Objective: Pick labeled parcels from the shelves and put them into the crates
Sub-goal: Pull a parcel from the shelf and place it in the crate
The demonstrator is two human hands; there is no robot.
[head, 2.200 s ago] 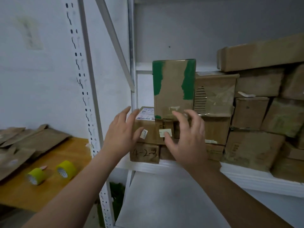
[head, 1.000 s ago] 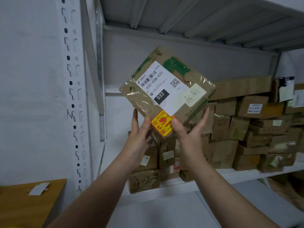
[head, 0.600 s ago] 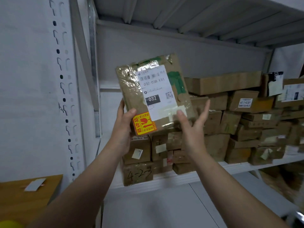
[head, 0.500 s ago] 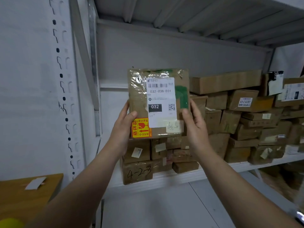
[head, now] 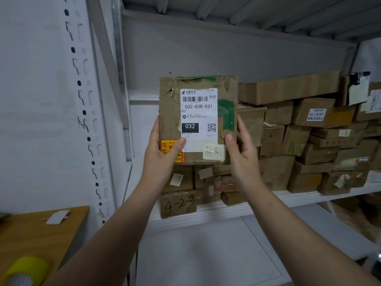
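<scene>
The flat brown cardboard parcel [head: 169, 112] has a white paper label [head: 199, 112], green patches [head: 226, 114] at two o'clock, and a yellow sticker [head: 166, 146] at seven.

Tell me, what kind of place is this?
Probably a parcel storeroom or mail depot: metal shelves stacked with cardboard boxes, and a parcel bearing a postal barcode label.

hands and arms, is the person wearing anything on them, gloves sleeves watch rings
Nothing worn shows. The left hand and right hand are ungloved, and both forearms are uncovered to the frame edge, no sleeve in view. No watch or band at either wrist, no ring on the fingers that show.
</scene>
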